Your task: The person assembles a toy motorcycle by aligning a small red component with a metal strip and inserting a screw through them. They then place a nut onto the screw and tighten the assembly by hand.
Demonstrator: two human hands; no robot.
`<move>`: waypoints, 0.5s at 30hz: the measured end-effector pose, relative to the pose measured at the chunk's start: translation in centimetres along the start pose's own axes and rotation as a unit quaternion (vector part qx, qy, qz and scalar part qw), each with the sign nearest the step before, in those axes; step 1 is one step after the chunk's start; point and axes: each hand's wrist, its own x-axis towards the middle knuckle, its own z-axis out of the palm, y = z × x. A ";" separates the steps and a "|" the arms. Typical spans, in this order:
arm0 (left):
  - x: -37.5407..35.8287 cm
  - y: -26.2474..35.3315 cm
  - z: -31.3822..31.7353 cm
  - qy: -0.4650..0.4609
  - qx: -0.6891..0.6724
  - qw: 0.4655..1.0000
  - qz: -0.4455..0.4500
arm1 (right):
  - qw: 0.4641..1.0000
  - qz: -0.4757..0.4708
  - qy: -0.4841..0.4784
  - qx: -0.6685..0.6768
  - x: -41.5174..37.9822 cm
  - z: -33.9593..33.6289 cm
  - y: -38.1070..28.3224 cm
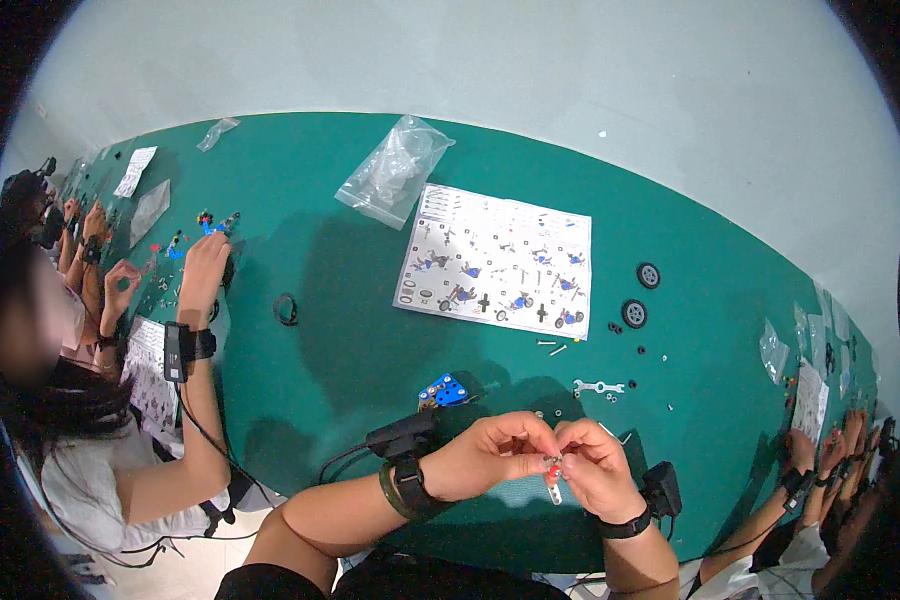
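My left hand (498,456) and my right hand (596,474) meet close to my body, both with fingers pinched. Between their fingertips is a small metal strip with a red piece (555,485), its light end pointing down. The fingers cover part of it, so its exact shape cannot be made out. Just beyond my left hand lies a blue part assembly (443,390) with metal screws. A flat silver wrench (599,387) lies beyond my right hand, among several small nuts.
A printed instruction sheet (498,260) lies ahead, beside a clear plastic bag (397,172). Two black wheels (648,275) and loose screws (551,347) are to its right. A black ring (286,309) sits left. Co-workers' arms (195,370) reach in from both sides.
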 end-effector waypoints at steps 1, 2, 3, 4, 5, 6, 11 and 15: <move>0.0 -0.1 0.0 -0.006 -0.004 1.000 0.002 | 1.000 -0.001 -0.006 0.004 0.0 -0.2 0.2; 0.0 -0.1 0.0 -0.007 -0.003 1.000 0.000 | 1.000 -0.002 -0.012 0.008 0.0 -0.4 0.3; 0.0 0.1 0.0 -0.008 -0.002 1.000 -0.003 | 1.000 0.000 -0.011 0.010 0.0 -0.3 0.3; 0.0 0.1 0.0 -0.010 -0.001 1.000 -0.005 | 1.000 0.002 -0.009 0.011 -0.1 -0.3 0.3; 0.0 0.1 0.1 -0.009 0.007 1.000 -0.003 | 1.000 0.004 -0.007 0.012 -0.1 -0.3 0.2; 0.0 0.1 0.1 -0.008 0.016 1.000 0.000 | 1.000 -0.001 -0.010 0.013 -0.1 -0.2 0.2; 0.0 0.2 0.3 -0.007 0.015 1.000 -0.002 | 1.000 -0.001 -0.007 0.008 0.0 0.0 -0.1; 0.0 0.2 0.5 -0.013 -0.005 1.000 -0.005 | 1.000 0.000 -0.007 0.000 -0.1 -0.1 0.0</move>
